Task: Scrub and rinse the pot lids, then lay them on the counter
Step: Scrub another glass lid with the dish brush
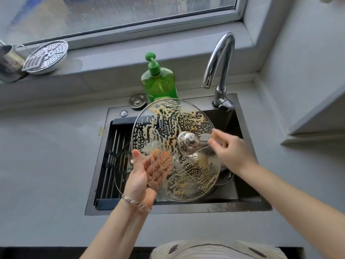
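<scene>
**Operator:** Where does the job stand?

**Spotter:** Mid-scrub, I'd say. You hold the glass lid (168,128) tilted over the sink (248,202), between your two hands. Your left hand (145,171) lies under its near edge, fingers flat and spread against the underside, thumb up beside the rim. It is bearing the lid, not clenching it.

**Operator:** And my right?

**Spotter:** Your right hand (233,148) is at the lid's far side, just beside the knob (188,142). Its fingers are curled round something grey, probably a scrubber (204,144), though it is too blurred to be sure.

**Operator:** What's finished?

**Spotter:** Nothing, from what shows. Yellowish suds streak nearly the whole glass, so this lid is soaped but not rinsed. The faucet (222,58) beyond your right hand gives no water that I can see.

**Operator:** What's left, then?

**Spotter:** Finish scrubbing, rinse it, and lay it on the counter (46,156) out past your left hand, where no lid lies yet. Another round rim (119,176) shows in the sink below your left hand. It may be a second lid awaiting the same treatment, but I cannot tell. The soap bottle (159,83) stands beyond the lid if you need more.
</scene>
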Demonstrator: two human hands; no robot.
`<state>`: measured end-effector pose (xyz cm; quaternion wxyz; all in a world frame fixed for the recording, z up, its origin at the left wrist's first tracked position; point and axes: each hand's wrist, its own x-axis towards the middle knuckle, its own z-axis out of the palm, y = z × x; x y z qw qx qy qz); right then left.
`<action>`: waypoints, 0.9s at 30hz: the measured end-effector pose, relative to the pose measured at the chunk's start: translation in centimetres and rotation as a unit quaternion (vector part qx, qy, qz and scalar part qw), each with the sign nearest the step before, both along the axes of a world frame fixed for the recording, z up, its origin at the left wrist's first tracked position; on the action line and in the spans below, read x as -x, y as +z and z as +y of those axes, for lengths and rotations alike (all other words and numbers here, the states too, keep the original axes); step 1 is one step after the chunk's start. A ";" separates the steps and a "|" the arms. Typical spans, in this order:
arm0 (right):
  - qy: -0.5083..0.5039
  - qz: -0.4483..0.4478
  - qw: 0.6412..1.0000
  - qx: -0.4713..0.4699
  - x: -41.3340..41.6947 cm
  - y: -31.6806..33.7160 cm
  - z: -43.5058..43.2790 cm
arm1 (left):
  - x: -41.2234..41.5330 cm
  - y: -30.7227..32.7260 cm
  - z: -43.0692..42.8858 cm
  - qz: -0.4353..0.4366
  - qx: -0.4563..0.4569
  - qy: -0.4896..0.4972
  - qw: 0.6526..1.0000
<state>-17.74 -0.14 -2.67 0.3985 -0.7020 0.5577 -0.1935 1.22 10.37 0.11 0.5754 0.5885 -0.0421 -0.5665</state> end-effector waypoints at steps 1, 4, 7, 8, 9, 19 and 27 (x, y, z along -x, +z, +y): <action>0.040 -0.021 0.999 0.000 -0.4 0.3 0.8 | -0.1 0.0 0.0 0.002 -0.004 0.001 1.000; 0.002 0.027 0.999 -0.029 0.4 0.0 -0.7 | -0.3 -0.2 0.4 0.021 -0.002 -0.014 1.000; -0.058 0.074 0.994 -0.050 1.1 -0.1 -1.7 | -0.1 -0.6 0.8 0.012 0.001 -0.035 0.999; -0.031 0.059 0.997 -0.040 0.7 0.1 -1.1 | -0.1 -0.7 0.8 0.011 0.000 -0.038 0.999; 0.008 0.033 0.999 -0.024 0.1 0.3 -0.3 | -0.1 -0.8 0.8 0.011 -0.004 -0.033 0.999; -0.230 -0.111 0.921 -0.292 5.1 -2.8 -3.2 | -0.7 0.9 -1.1 -0.128 -0.027 -0.076 0.988; -0.252 -0.348 0.803 -0.412 4.4 3.8 -4.5 | 5.8 2.2 -4.8 -0.560 0.129 -0.333 0.747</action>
